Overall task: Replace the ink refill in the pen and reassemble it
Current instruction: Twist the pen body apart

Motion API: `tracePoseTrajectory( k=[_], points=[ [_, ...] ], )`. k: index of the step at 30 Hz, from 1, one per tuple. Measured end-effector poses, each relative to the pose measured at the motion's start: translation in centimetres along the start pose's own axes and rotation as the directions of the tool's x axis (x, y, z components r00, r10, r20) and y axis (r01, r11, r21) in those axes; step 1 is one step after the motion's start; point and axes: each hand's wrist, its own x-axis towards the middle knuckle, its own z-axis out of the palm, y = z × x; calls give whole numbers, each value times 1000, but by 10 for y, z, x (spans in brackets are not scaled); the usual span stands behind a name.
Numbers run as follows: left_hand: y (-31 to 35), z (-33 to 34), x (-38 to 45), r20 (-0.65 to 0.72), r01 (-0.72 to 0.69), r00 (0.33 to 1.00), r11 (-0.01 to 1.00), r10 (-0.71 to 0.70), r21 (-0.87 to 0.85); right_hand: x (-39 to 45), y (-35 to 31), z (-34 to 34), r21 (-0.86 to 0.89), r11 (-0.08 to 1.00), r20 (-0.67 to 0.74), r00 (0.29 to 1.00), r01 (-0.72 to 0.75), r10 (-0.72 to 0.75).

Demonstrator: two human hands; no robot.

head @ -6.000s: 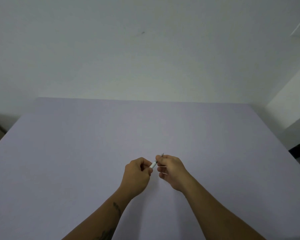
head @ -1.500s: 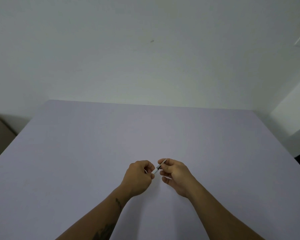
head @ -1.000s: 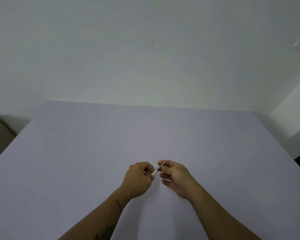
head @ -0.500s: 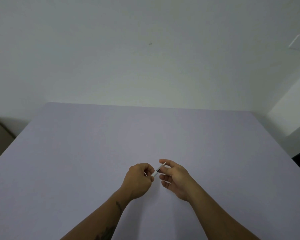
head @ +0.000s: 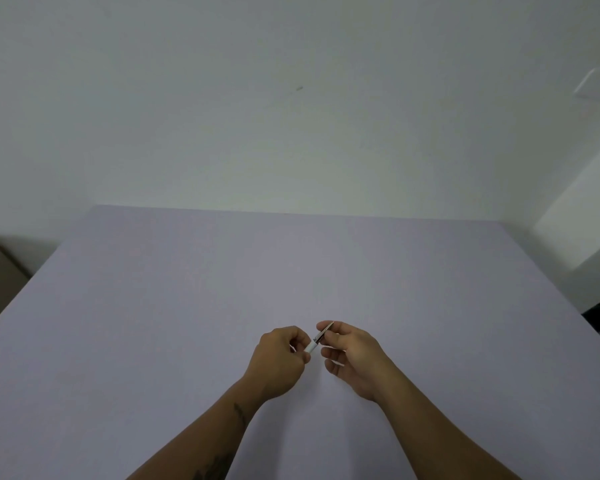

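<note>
A pen (head: 320,340) is being held above a lilac table (head: 187,306), between two hands raised just in front of the person. The left hand (head: 280,362) is being kept curled into a loose fist, with the white end of the pen pinched at its thumb and forefinger. The right hand (head: 352,355) is being held half open: its thumb and forefinger are closed on the dark, tapered front part of the pen, while the other fingers are being left spread and slack beneath. The pen is being held tilted, its tip pointing up and away to the right. Thin pale lines are lying across the right palm; whether these are a refill or a spring cannot be told.

The step in hand is judged to be the twisting of the front section on the barrel, though whether it is being loosened or tightened cannot be told. For this to be done well, the barrel is best kept still in the left hand while only the right fingertips are being turned, so that both parts are being kept on one axis and the thread is not being crossed. A light pinch is being called for, as a small part is easily dropped. The work is best being kept low over the table, so that anything slipping out is being caught close by and not being lost over the edge.
</note>
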Motion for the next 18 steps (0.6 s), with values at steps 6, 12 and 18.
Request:
tracePoseTrajectory(
  k=[6, 12, 18],
  points=[
    [2, 0, 0, 4, -1, 1000, 1000, 1, -24, -1, 1, 0, 12, 999, -1, 999, 34, -34],
    [1, 0, 0, 10, 5, 1000, 1000, -4, -11, 2, 1, 3, -67, 998, 11, 1000, 21, -20],
    [-1, -1, 1, 20, 11, 1000, 1000, -10, -12, 5, 2, 1, -111, 992, -30, 998, 52, -55]
  ],
)
